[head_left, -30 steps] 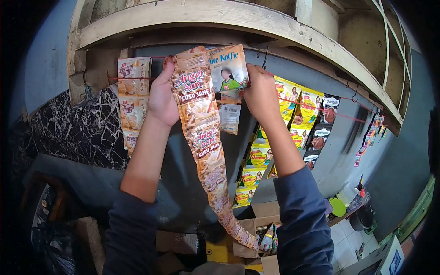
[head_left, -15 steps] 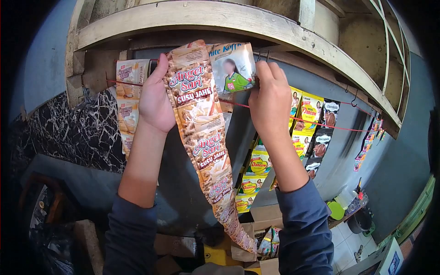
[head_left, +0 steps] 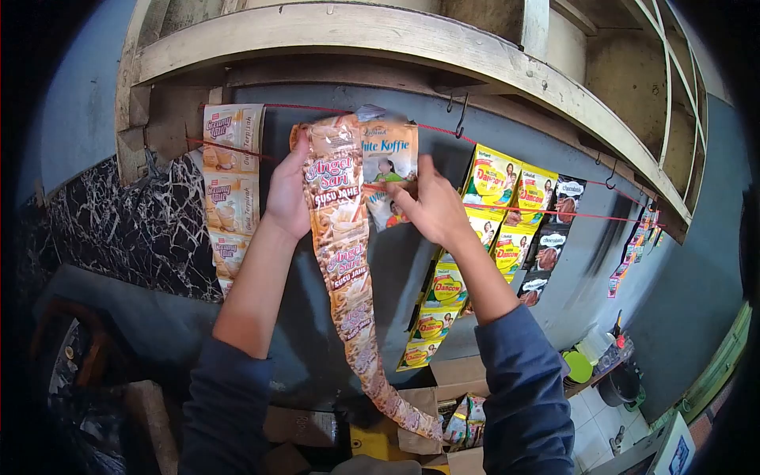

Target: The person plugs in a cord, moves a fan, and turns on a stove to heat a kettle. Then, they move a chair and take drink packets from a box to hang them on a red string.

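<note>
My left hand (head_left: 286, 194) grips the left edge of a long strip of brown Anget Sari Susu Jahe sachets (head_left: 336, 218) near its top. The strip curves down toward a cardboard box below. Just right of it, a short strip of White Koffie sachets (head_left: 393, 150) is at the upper red string (head_left: 435, 128), partly hidden by the brown strip. My right hand (head_left: 439, 207) is closed on the right edge of those coffee sachets, its thumb across the front and its other fingers partly hidden.
Creamy Latte sachets (head_left: 229, 190) hang at left; yellow Dancow strips (head_left: 491, 182) and dark Chocolatos sachets (head_left: 566, 202) hang at right. A lower red string (head_left: 570, 215) crosses the wall. Metal hooks (head_left: 461, 115) hang under the wooden shelf (head_left: 332, 32). An open cardboard box (head_left: 459, 370) stands below.
Both hands and the two strips have moved lower. My right hand has shifted from the coffee sachet's upper right edge to lower down, with its thumb now across the front.
</note>
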### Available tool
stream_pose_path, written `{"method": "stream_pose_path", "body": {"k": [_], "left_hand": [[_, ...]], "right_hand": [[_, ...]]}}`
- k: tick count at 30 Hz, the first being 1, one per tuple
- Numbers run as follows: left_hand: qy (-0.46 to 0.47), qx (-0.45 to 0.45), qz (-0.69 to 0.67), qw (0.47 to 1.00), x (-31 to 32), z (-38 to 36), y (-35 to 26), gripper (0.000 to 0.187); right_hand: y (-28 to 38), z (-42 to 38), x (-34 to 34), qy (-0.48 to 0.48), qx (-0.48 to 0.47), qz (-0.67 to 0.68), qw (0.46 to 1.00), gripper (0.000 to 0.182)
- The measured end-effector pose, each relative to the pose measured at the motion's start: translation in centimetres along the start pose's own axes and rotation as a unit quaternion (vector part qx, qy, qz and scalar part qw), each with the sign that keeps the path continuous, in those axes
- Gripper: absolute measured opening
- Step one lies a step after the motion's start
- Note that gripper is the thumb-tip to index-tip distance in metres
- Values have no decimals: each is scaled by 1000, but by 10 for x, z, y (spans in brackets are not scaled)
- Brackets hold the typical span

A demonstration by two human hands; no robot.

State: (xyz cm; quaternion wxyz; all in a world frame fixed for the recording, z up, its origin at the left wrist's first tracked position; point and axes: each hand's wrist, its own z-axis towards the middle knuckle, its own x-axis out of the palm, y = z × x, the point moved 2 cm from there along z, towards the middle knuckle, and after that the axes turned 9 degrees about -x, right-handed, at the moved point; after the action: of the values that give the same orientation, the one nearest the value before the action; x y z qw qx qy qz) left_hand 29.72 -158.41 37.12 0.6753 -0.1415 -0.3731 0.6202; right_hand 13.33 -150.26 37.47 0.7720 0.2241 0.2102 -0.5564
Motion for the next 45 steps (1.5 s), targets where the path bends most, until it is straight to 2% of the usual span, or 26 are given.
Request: {"method": "stream_pose_path", "body": {"k": [2, 3, 5, 8, 9, 11, 13, 16, 17, 19, 23, 24, 25, 27, 28, 29, 31, 32, 33, 35, 36, 39, 41, 42, 43, 45], "left_hand": [[-31, -6, 9, 999, 2, -3, 2, 48], [-61, -12, 18, 998, 3, -5, 2, 48], [-78, -11, 15, 997, 0, -9, 3, 48], [-65, -31, 38, 997, -13, -18, 8, 47], [-65, -32, 38, 997, -13, -22, 10, 47], [-70, -25, 23, 997, -9, -31, 10, 48], [-106, -15, 29, 994, -2, -37, 9, 50], [-64, -34, 19, 997, 0, -43, 9, 53], [-65, -35, 19, 997, -2, -44, 9, 53], [-76, -11, 65, 995, -3, -45, 6, 53], [-58, -25, 35, 997, -9, -49, 3, 53], [-35, -41, 33, 998, -14, -51, 3, 53], [-12, -57, 30, 998, -17, -54, 3, 53], [-35, -36, 23, 998, -6, -55, 5, 53], [-57, -17, 17, 998, -2, -56, 5, 53], [-59, -18, 18, 998, -4, -58, 5, 53], [-62, -39, 34, 997, -8, -59, 5, 54], [-62, -41, 35, 997, -7, -59, 4, 54], [-63, -37, 42, 996, -6, -60, 4, 54], [-64, -31, 49, 996, -3, -62, 3, 54], [-75, -22, 42, 996, -1, -62, 3, 54], [-98, -14, 34, 994, 3, -65, 3, 54], [-110, -14, 32, 993, 1, -69, 2, 55], [-79, -37, 34, 996, -1, -71, 2, 55], [-47, -61, 37, 996, -2, -73, 1, 55], [-86, -49, 30, 995, 3, -74, 2, 56]], "right_hand": [[7, -5, 0, -170, -24, 3, 985, 64], [17, -7, -5, -255, -74, -29, 964, 59], [19, -3, -7, -322, -238, -118, 909, 47], [24, -2, 3, -194, -264, -190, 926, 32], [24, -4, 4, -193, -263, -190, 926, 32], [22, -6, 9, -148, -175, -219, 948, 18], [19, -6, 12, -156, -152, -218, 951, 16], [17, -2, 8, -123, -100, -180, 971, 19], [21, 1, 6, -123, -99, -179, 971, 19], [30, 11, -5, -296, -168, -210, 917, 26], [15, 50, -6, -291, -194, -229, 908, 28], [11, 58, -7, -224, -149, -219, 938, 32], [9, 64, -11, -222, -149, -218, 938, 32], [12, 76, -22, 37, 36, -154, 987, 40], [-4, 83, -19, -30, -44, -130, 990, 52], [-7, 92, -22, -30, -44, -127, 990, 52], [-6, 106, -29, 93, -55, -211, 972, 57], [4, 109, -34, 168, 43, -203, 964, 64], [8, 113, -32, 167, 44, -203, 964, 64], [9, 114, -28, 290, 248, -71, 922, 69], [12, 113, -30, 289, 246, -70, 922, 69], [0, 116, -28, 227, 198, 24, 953, 61], [-26, 134, -21, 72, 57, -100, 991, 48], [-27, 127, -24, -5, 23, 13, 1000, 34], [-30, 120, -24, -4, 21, 15, 1000, 34], [-27, 106, -31, -100, 19, 99, 990, 26]]}}
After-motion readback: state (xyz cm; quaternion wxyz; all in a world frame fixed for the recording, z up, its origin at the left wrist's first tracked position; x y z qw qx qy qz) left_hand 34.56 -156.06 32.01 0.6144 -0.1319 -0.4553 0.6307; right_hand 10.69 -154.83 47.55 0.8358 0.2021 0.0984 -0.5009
